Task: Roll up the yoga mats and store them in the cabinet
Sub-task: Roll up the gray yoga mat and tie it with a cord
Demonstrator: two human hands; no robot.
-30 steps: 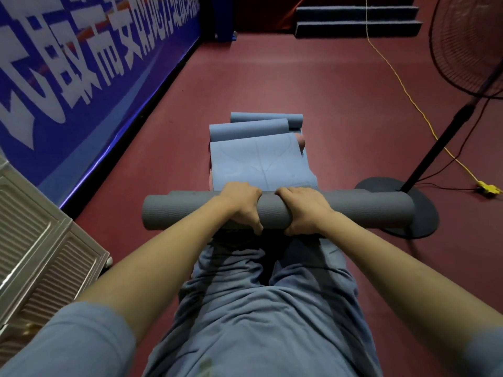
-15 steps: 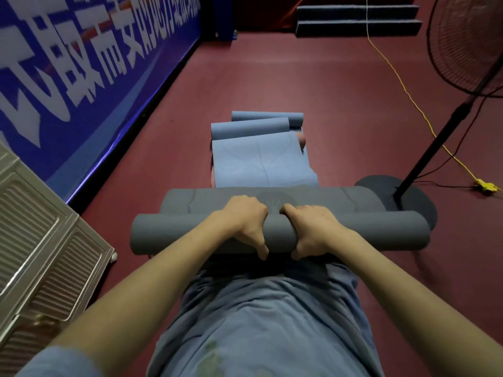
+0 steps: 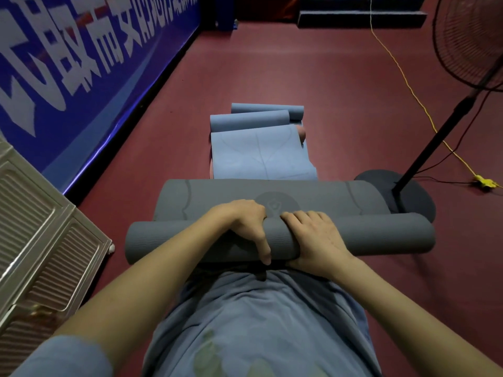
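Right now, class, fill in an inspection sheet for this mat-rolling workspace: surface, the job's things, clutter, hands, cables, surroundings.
Surface: dark red floor, bare where it shows.
Job's things: grey mat partly rolled, its flat stretch lying ahead of the roll; blue mat spread beyond it with a curled far end; a blue roll behind that.
Clutter: nothing seen.
Hands: left hand and right hand grip the grey roll side by side at its middle.
Cables: yellow cord runs across the floor to a yellow plug; a dark wire runs toward the fan base.
Surroundings: standing fan at right, blue banner at left, pale cabinet near left, steps far back.
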